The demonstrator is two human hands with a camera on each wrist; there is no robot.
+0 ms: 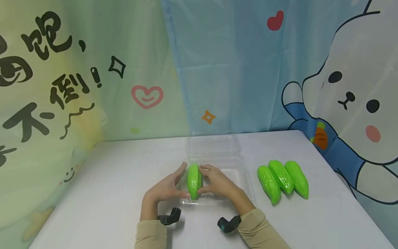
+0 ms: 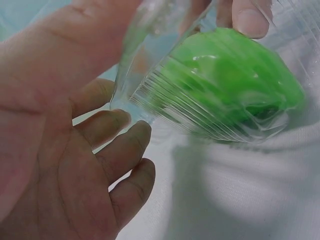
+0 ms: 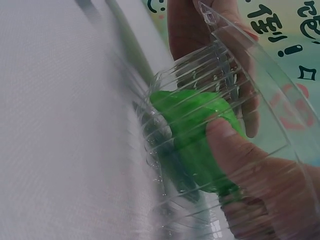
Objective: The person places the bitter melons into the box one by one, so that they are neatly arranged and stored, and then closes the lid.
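Observation:
A glossy green bitter melon (image 1: 194, 181) stands lengthwise inside the left part of a clear plastic box (image 1: 245, 183), whose lid is folded open to the back. My right hand (image 1: 222, 183) reaches into the box and grips the melon, with the thumb on its near end and fingertips at its far end. In the right wrist view that thumb (image 3: 227, 142) presses on the green skin. Along the box's left wall my left hand (image 1: 166, 188) is spread, fingers loosely extended. The left wrist view has its fingertips (image 2: 140, 132) right at the outside of the clear wall.
Three more green bitter melons (image 1: 283, 181) lie side by side on the white table (image 1: 118, 186), to the right of the box. The clear lid (image 1: 214, 144) lies near the table's back edge. A printed curtain (image 1: 217, 69) hangs behind.

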